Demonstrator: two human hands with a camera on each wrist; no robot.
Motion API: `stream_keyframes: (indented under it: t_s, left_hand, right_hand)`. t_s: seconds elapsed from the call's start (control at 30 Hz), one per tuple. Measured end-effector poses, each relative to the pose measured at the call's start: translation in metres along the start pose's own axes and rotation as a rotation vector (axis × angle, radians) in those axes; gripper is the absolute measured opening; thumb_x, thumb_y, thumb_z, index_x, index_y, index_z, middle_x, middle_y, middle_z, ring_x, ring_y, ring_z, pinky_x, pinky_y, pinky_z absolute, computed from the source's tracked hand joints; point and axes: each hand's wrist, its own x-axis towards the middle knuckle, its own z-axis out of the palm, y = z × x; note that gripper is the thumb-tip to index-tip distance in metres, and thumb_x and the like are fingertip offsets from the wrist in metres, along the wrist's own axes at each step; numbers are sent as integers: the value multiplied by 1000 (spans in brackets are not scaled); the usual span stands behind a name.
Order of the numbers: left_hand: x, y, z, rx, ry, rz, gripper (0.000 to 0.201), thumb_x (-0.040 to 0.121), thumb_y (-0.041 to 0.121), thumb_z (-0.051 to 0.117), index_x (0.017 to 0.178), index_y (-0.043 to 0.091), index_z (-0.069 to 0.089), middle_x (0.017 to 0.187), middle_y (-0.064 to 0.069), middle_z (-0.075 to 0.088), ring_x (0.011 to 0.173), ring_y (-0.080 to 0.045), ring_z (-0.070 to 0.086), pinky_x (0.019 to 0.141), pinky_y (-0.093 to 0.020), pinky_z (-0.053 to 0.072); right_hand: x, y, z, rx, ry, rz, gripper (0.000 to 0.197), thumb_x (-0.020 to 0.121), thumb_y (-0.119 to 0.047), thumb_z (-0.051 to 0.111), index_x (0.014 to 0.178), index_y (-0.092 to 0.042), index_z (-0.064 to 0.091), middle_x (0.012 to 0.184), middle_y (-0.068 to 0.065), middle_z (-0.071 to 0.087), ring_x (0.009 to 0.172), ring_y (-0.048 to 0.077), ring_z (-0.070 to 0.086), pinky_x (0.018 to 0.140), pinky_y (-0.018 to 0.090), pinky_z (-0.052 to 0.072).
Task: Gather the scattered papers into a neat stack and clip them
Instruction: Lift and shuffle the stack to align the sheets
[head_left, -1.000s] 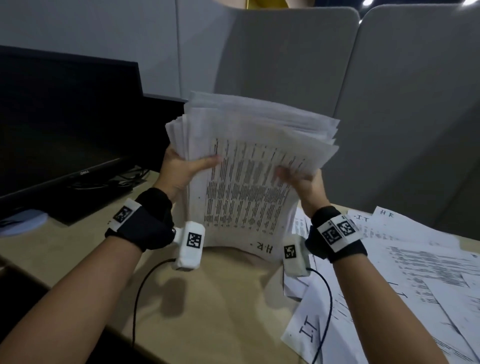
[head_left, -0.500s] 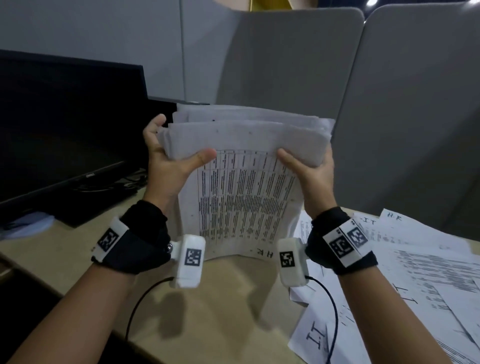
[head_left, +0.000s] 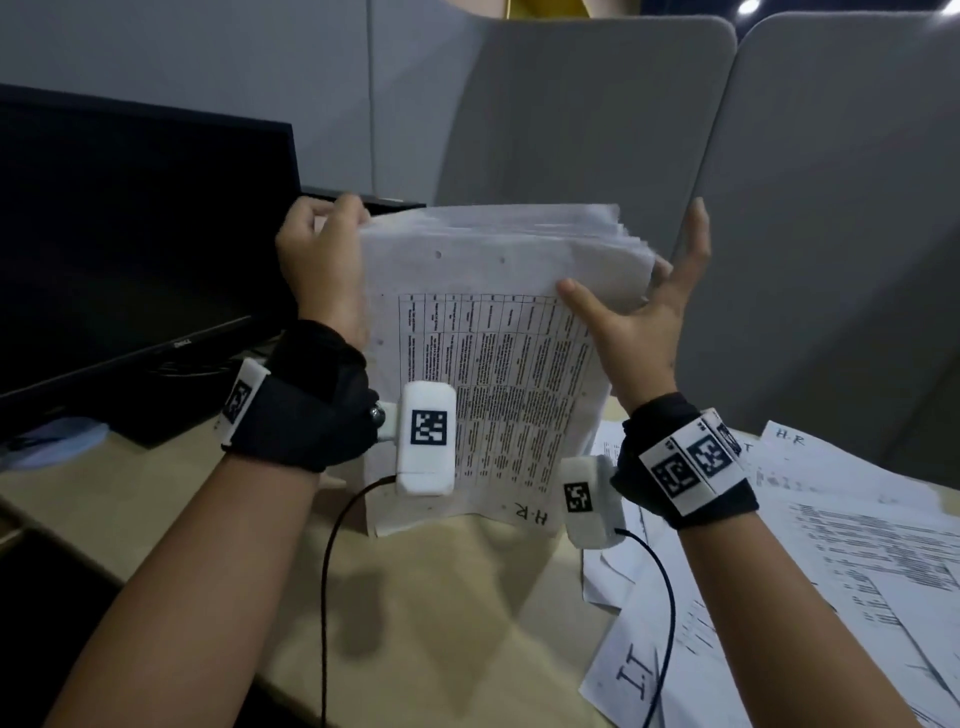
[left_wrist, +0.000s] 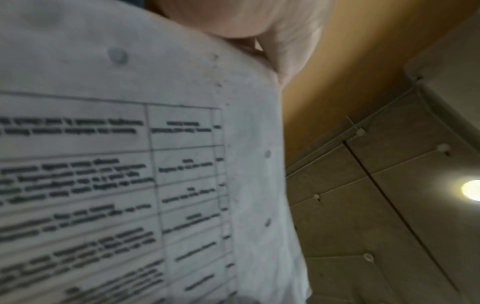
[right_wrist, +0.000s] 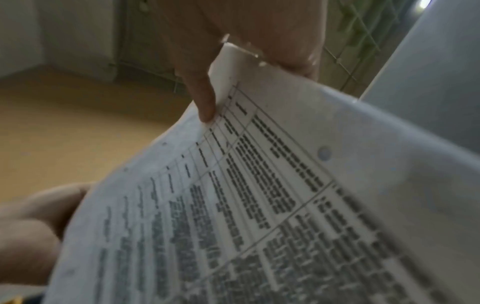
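A thick paper stack (head_left: 493, 364) stands upright with its lower edge on the tan desk (head_left: 441, 623), a printed table and "H.R" on its front sheet. My left hand (head_left: 324, 249) grips the stack's upper left corner, fingers curled over the edge. My right hand (head_left: 654, 317) lies against the right edge with fingers straight and spread upward, its thumb (head_left: 571, 288) flat on the front sheet. The left wrist view shows the stack (left_wrist: 130, 164) filling the frame below my left hand (left_wrist: 259, 24). In the right wrist view the thumb (right_wrist: 203, 102) touches the stack (right_wrist: 285, 205). No clip is in view.
Several loose printed sheets (head_left: 831, 561) lie spread over the desk's right side. A dark monitor (head_left: 130, 249) stands at the left, with grey partition panels (head_left: 571, 114) behind. Wrist camera cables (head_left: 332, 571) hang over the desk's front edge.
The stack dropped lower and its sheets look more even. My left hand shifted to the upper left corner. My right hand let go of the top and straightened against the right edge.
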Motion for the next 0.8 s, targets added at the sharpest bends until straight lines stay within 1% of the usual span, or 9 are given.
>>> stream_keyframes:
  t_s: [0.07, 0.13, 0.17, 0.23, 0.37, 0.47, 0.57, 0.7, 0.8]
  left_hand:
    - [-4, -1, -2, -79, -70, -34, 10, 76, 9, 51, 75, 18, 45, 78, -2, 57, 77, -17, 56, 86, -38, 50]
    - [-10, 0, -4, -144, -201, 10, 10, 84, 13, 52, 88, 18, 44, 88, -5, 60, 84, -17, 60, 89, -36, 49]
    - [-14, -1, -7, -144, -276, 53, 19, 82, 23, 57, 94, 20, 44, 96, -6, 60, 91, -18, 60, 91, -35, 48]
    - [-19, -9, -16, -61, -422, 152, 50, 71, 34, 70, 110, 25, 39, 112, -6, 56, 105, -18, 58, 96, -35, 50]
    - [-25, -31, -31, 167, -495, 205, 95, 67, 5, 79, 137, 15, 15, 116, 15, 43, 104, -1, 55, 88, -25, 53]
    - [-24, -35, -32, 151, -472, 154, 90, 69, -1, 75, 136, 15, 17, 115, 15, 42, 101, -1, 55, 82, -23, 55]
    - [-21, -30, -26, 129, -481, 169, 81, 67, 2, 77, 128, 19, 27, 121, 6, 42, 104, -4, 54, 74, -15, 53]
    - [-14, -30, -26, 42, -514, 83, 83, 55, 24, 83, 124, 24, 37, 124, 1, 48, 109, -12, 57, 80, -24, 55]
    - [-15, -54, -38, 101, -553, -74, 89, 53, 27, 85, 130, 13, 44, 122, -4, 61, 108, -16, 63, 84, -29, 56]
  right_hand:
    - [2, 3, -2, -133, -60, -116, 105, 69, -5, 78, 146, -21, 8, 131, -19, 35, 105, -16, 48, 88, 12, 49]
    - [6, 3, -3, -271, -149, -142, 100, 71, -8, 77, 148, -20, 14, 123, -26, 30, 105, -27, 33, 85, -5, 35]
    - [8, 1, -4, -350, -185, -134, 98, 71, -11, 77, 148, -23, 17, 117, -22, 34, 103, -25, 33, 86, -5, 31]
    - [12, -4, -8, -495, -248, -109, 95, 72, -17, 77, 146, -31, 20, 113, -7, 37, 101, -4, 41, 93, 11, 34]
    - [20, -15, -14, -644, -300, -57, 80, 68, -22, 80, 136, -27, 39, 111, -3, 36, 102, 10, 39, 92, 23, 39]
    - [20, -17, -15, -642, -252, -74, 72, 67, -21, 80, 126, -18, 40, 114, -3, 37, 101, 10, 38, 87, 25, 42]
    - [18, -12, -12, -654, -302, -115, 79, 70, -21, 78, 136, -30, 37, 129, 4, 38, 107, 10, 37, 93, 23, 37]
    - [24, 0, -15, -507, -151, -129, 53, 68, -22, 80, 117, -14, 59, 117, 5, 49, 102, 8, 45, 80, -5, 35]
    - [14, 10, -16, -367, -40, -158, 56, 68, -25, 80, 116, -13, 55, 113, 0, 50, 101, 16, 55, 86, 19, 52]
